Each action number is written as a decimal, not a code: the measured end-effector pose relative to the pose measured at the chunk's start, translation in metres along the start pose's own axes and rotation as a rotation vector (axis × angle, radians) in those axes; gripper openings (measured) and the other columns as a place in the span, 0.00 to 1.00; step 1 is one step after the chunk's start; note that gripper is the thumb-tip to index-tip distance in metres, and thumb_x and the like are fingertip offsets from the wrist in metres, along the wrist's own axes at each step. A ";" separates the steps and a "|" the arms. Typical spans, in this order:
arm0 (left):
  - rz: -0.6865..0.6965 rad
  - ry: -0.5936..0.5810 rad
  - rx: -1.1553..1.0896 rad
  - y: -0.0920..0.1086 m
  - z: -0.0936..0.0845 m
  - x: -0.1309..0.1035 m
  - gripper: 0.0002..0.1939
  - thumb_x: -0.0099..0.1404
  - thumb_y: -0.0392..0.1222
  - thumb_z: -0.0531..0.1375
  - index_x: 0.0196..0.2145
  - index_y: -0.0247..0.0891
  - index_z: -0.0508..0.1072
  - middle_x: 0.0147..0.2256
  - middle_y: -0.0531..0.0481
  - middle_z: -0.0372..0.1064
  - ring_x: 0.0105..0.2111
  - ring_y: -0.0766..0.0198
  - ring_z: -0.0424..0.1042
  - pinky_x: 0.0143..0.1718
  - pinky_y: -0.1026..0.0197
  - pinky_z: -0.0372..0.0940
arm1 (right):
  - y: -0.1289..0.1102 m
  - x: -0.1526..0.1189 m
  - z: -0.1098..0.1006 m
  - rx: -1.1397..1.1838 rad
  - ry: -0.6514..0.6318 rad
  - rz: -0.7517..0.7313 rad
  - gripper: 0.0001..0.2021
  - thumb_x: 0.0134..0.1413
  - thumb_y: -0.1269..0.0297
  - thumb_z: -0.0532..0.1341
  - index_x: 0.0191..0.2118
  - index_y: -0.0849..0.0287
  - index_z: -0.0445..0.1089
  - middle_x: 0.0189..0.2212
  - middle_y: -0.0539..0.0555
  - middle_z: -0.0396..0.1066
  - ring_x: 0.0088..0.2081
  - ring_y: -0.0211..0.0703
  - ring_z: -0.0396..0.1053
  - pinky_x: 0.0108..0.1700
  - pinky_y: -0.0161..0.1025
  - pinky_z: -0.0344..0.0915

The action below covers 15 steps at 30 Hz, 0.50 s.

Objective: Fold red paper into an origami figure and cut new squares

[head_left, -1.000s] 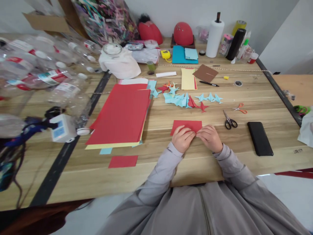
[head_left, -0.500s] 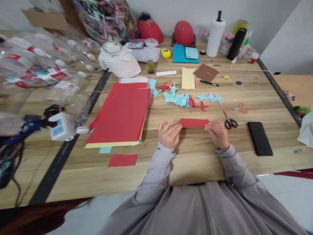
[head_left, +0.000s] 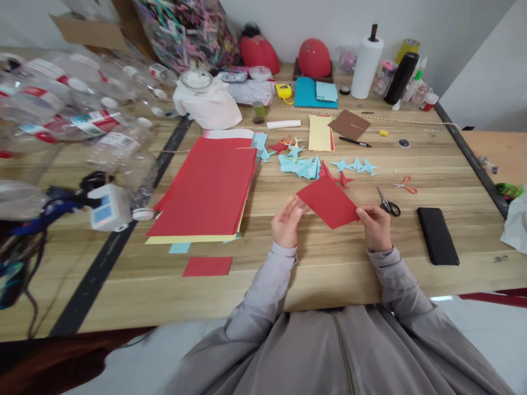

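A square sheet of red paper is held up above the table, turned so that one corner points down. My right hand pinches its right corner between thumb and fingers. At the left corner, my left hand is open with its fingers apart; its fingertips lie close to the paper's edge, and I cannot tell whether they touch it. Just beyond the sheet lie folded red paper shapes and light blue paper shapes, partly hidden by it. A smaller red paper piece lies near the table's front edge.
To the left is a stack of large red sheets, with plastic bottles beyond. Black scissors, orange scissors and a black phone lie to the right. Yellow paper and brown paper lie farther back.
The red paper, before a flat strip held at both ends, now shows as a tilted square. My left hand has loosened and opened; my right hand still grips a corner.
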<state>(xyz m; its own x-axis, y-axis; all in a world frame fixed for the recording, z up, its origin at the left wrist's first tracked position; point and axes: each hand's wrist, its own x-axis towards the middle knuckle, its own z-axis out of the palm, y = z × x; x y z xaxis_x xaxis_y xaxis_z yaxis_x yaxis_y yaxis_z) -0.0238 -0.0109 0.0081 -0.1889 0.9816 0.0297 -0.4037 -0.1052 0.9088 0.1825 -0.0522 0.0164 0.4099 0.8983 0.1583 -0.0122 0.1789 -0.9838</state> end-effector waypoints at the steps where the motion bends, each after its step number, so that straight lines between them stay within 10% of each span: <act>1: -0.129 -0.063 -0.094 -0.002 0.006 -0.004 0.27 0.43 0.55 0.72 0.40 0.39 0.77 0.41 0.42 0.76 0.44 0.53 0.75 0.49 0.50 0.67 | 0.001 -0.002 0.004 0.063 -0.024 0.059 0.09 0.44 0.57 0.69 0.26 0.56 0.74 0.20 0.47 0.71 0.21 0.35 0.64 0.25 0.35 0.64; 5: -0.400 -0.076 -0.240 -0.007 0.021 -0.015 0.27 0.36 0.48 0.75 0.35 0.38 0.77 0.38 0.43 0.78 0.40 0.52 0.76 0.48 0.49 0.69 | 0.003 -0.010 0.014 0.137 -0.134 0.205 0.11 0.42 0.55 0.69 0.26 0.57 0.73 0.20 0.48 0.71 0.21 0.34 0.65 0.24 0.34 0.65; 15: -0.451 0.164 -0.293 -0.005 0.025 -0.013 0.22 0.35 0.40 0.75 0.30 0.36 0.77 0.32 0.46 0.79 0.34 0.55 0.78 0.44 0.51 0.71 | 0.003 -0.016 0.018 -0.242 -0.256 0.215 0.16 0.47 0.49 0.64 0.28 0.59 0.69 0.12 0.45 0.65 0.15 0.34 0.62 0.19 0.32 0.59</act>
<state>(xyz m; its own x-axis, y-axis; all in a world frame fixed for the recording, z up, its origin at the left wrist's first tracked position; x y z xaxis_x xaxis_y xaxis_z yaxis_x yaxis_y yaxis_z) 0.0031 -0.0196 0.0134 -0.0673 0.9041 -0.4219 -0.7040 0.2566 0.6623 0.1596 -0.0591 0.0127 0.1809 0.9812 -0.0672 0.1549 -0.0959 -0.9833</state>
